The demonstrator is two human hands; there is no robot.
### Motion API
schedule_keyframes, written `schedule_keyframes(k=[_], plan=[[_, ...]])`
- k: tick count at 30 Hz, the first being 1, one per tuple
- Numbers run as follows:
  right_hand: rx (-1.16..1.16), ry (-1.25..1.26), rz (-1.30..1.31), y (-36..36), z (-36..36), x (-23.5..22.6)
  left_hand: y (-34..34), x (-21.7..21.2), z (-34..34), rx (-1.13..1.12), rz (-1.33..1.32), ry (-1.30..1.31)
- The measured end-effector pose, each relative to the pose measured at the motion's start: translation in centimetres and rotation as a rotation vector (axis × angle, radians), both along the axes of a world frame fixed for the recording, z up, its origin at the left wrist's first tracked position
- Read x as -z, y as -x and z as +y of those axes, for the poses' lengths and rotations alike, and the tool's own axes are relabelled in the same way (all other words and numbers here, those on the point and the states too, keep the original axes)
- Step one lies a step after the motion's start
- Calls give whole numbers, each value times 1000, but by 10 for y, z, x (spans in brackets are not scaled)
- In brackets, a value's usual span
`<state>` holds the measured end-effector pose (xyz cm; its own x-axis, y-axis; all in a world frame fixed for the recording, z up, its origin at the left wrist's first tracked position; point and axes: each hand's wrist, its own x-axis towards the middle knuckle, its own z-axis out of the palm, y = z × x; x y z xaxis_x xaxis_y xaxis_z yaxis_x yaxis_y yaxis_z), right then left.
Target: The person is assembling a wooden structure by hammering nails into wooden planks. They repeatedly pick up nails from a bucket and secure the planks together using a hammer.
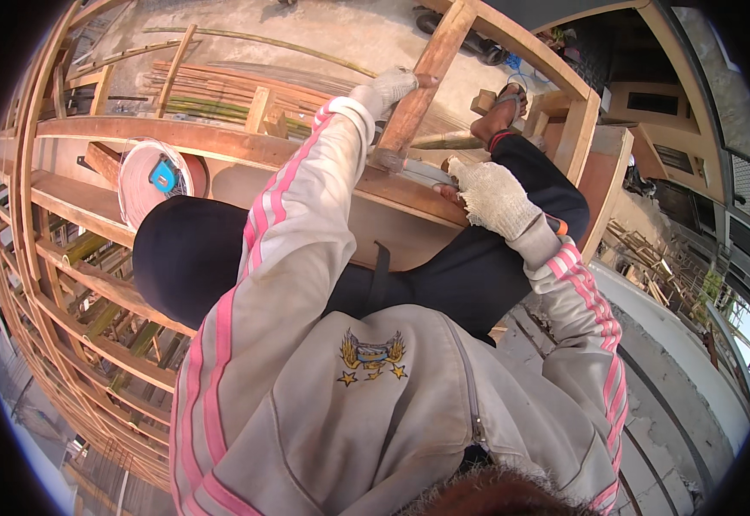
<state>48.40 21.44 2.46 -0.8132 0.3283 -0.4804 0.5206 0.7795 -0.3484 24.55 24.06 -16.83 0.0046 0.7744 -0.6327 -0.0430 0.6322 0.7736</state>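
My left hand [390, 89], in a pale knit glove, grips the slanting wooden post [431, 73], its bare thumb lying across the wood. In a frayed glove of the same kind, my right hand [497, 199] is closed on what looks like a hand saw [425, 172]. Its grey blade points toward the foot of the post, and a bit of orange and black handle shows by my wrist. The teeth and most of the grip are hidden. Under the blade runs a wooden beam [409, 193], close to my legs.
A pink bucket [147, 185] with a blue tape measure [163, 175] and nails stands at left. Timber framing [108, 275] with open gaps extends leftward. Below lie stacked planks [220, 86] and bamboo poles [263, 39]. My sandalled foot [504, 112] rests ahead right.
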Motion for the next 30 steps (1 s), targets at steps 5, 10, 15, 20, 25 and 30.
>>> schedule_keyframes(k=[5, 10, 15, 20, 25, 30], plan=[[-132, -46, 163, -2, 22, 12, 0, 17, -1, 10, -2, -85], [-232, -100, 19, 6, 40, 39, -5, 25, 3, -59, -22, -74], [-238, -118, 185, 1, 45, 58, -11, 30, -1, -200, -107, -15], [-217, -198, 4, -3, 47, 70, -11, 34, 1, -167, 8, -120], [-230, -101, 116, -3, 50, 74, -12, 37, 4, -166, 44, -34], [-167, -159, 51, -1, 51, 72, -13, 35, 2, -198, -1, -24]])
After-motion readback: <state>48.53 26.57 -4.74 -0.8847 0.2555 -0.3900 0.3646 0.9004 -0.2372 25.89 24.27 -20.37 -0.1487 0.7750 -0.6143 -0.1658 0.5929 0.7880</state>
